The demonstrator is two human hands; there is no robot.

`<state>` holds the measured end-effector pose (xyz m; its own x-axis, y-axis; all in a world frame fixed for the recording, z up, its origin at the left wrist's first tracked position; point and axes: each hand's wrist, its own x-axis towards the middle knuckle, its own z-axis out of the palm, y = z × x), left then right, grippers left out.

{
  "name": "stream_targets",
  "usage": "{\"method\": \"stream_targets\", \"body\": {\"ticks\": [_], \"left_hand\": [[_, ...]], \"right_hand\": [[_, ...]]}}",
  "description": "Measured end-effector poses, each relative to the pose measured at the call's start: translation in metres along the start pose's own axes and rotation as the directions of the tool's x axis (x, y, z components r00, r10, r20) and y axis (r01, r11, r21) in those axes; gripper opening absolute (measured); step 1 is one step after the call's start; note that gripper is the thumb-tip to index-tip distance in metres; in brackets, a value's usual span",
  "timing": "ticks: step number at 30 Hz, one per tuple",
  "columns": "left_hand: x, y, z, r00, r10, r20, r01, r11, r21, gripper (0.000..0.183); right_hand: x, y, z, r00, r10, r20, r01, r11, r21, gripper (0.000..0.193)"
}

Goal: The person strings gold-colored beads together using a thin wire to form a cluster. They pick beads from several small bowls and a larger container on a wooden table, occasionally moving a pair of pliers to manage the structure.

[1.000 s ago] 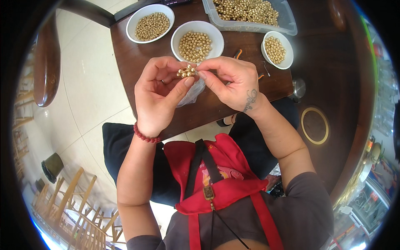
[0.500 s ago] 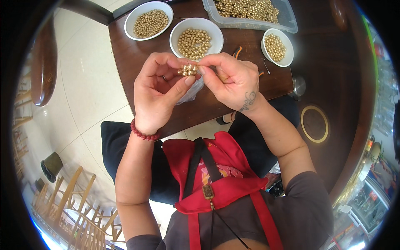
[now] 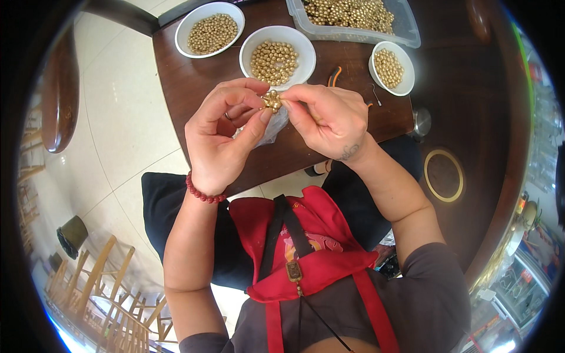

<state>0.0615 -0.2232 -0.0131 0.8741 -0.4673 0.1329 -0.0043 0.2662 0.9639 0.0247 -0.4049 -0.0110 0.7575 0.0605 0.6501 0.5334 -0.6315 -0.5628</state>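
A small cluster of gold beads (image 3: 272,100) is pinched between the thumb and fingers of my left hand (image 3: 222,126), above the near part of the table. At its right side my right hand (image 3: 335,120) closes thumb and forefinger; whatever thin piece they pinch is too small to make out. Just beyond my hands stands a white bowl of round gold beads (image 3: 308,62). A crumpled clear plastic bag (image 3: 272,130) lies on the table under my hands, partly hidden by them.
A white bowl (image 3: 182,41) of smaller gold beads stands far left, another small bowl (image 3: 407,82) at right. A clear plastic bin (image 3: 406,35) of gold beads is at the back. Orange-and-black handled pliers (image 3: 335,76) and a small metal hook tool (image 3: 376,95) lie on the dark wooden table (image 3: 188,88).
The bead cluster has turned in my left fingers and now shows a rounder, more compact side. My left fingers have shifted slightly, and my right wrist has rotated a little.
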Motion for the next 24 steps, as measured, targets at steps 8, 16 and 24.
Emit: {"method": "stream_targets", "body": {"ticks": [8,16,24], "left_hand": [[-0.0006,-0.0002,0.0011,0.998,0.056,-0.017,-0.054,0.996,0.072,0.018],[-0.0012,0.0017,0.0018,0.99,0.137,-0.042,-0.124,0.966,0.228,0.018],[-0.0027,0.0024,0.0002,0.997,0.057,-0.051,-0.041,0.961,0.272,0.014]], "right_hand": [[-0.002,0.0008,0.0049,0.999,0.046,-0.024,-0.044,0.996,0.078,0.015],[-0.0049,-0.0018,0.0083,0.995,0.097,0.005,-0.097,0.989,0.107,0.015],[-0.0076,-0.0024,0.0106,0.992,0.116,0.039,-0.12,0.985,0.122,0.014]]}}
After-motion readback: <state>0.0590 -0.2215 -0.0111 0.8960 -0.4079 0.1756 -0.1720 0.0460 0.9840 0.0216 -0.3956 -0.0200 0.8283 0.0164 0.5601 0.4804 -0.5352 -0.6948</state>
